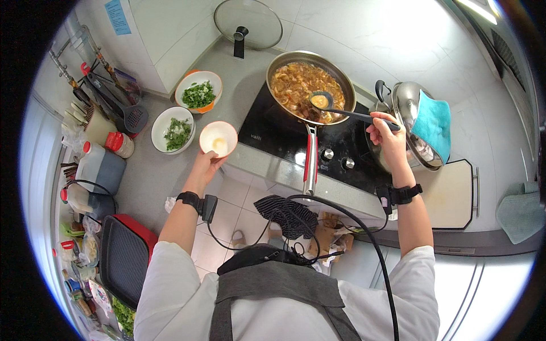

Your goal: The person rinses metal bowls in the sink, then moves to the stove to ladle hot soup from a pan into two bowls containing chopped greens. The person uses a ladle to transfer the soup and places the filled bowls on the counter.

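My left hand [210,165] holds a small white bowl [209,133] with an orange rim, left of the cooktop; a little pale liquid lies in its bottom. With my right hand [386,134] I grip the handle of a dark ladle [358,116]. The ladle's head is in the frying pan [273,87] and holds some yellowish-brown broth. Around it, brown sauce with chunks and slices [294,81] fills the pan, which sits on a black cooktop [273,128]. Its red-and-silver handle [312,157] points toward me.
Two bowls, one white [158,132] and one orange-and-white [216,81], hold chopped greens. A glass lid [260,21] leans on the back wall. Right of the cooktop stand a steel pot [405,91] with a turquoise cloth [433,123] and a cutting board [448,196]. Sauce jugs [102,166] line the left.
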Available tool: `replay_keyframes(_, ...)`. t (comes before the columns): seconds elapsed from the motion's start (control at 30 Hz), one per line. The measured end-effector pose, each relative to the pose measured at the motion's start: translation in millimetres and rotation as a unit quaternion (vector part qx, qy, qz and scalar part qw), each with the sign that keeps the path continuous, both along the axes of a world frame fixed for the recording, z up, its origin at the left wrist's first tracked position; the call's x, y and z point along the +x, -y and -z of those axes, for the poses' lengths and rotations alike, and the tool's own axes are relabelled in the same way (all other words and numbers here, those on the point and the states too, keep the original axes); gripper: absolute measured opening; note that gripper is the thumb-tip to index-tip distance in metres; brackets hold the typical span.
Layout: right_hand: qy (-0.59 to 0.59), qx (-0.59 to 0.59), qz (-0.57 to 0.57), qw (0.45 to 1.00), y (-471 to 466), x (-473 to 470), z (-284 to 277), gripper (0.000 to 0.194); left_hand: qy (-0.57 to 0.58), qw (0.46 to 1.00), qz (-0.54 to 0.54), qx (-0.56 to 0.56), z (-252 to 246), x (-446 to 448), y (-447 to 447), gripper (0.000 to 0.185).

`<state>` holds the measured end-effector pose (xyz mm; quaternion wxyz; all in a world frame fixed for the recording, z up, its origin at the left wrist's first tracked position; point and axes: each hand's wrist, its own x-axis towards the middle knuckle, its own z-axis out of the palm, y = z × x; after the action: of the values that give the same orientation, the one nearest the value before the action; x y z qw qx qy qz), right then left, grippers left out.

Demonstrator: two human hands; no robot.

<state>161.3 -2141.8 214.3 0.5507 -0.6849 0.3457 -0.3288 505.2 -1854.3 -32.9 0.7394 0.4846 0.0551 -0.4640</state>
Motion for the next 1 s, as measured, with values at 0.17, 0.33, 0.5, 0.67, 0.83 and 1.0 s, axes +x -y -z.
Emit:
replay_keyframes(0.17,-0.009,-0.005,-0.004,1.0,-7,8,2,0.019,0.047,0.996,0.071,-0.027,-38,-17,1,0.051)
replay_keyframes(0.33,-0.006,-0.012,-0.017,1.0,-23,15,-12,0.019,0.037,0.99,0.115,-0.066,-58,-35,12,0.051)
replay_keyframes(0.5,0.007,-0.042,-0.041,0.998,-58,24,-41,0.02,0.034,0.99,0.121,-0.071,-63,-43,27,0.046)
replay_keyframes(0.67,0.003,-0.021,-0.073,0.997,-108,30,-59,0.022,0.048,0.989,0.099,-0.099,-71,-49,19,0.056)
replay_keyframes(0.83,-0.013,-0.003,-0.121,0.993,-161,39,-49,0.021,0.055,0.992,0.091,-0.075,-75,-56,-16,0.068)
replay_keyframes(1.0,-0.034,0.008,-0.2,0.979,-205,41,-35,0.021,0.07,0.993,0.068,-0.071,-72,-74,-79,0.068)
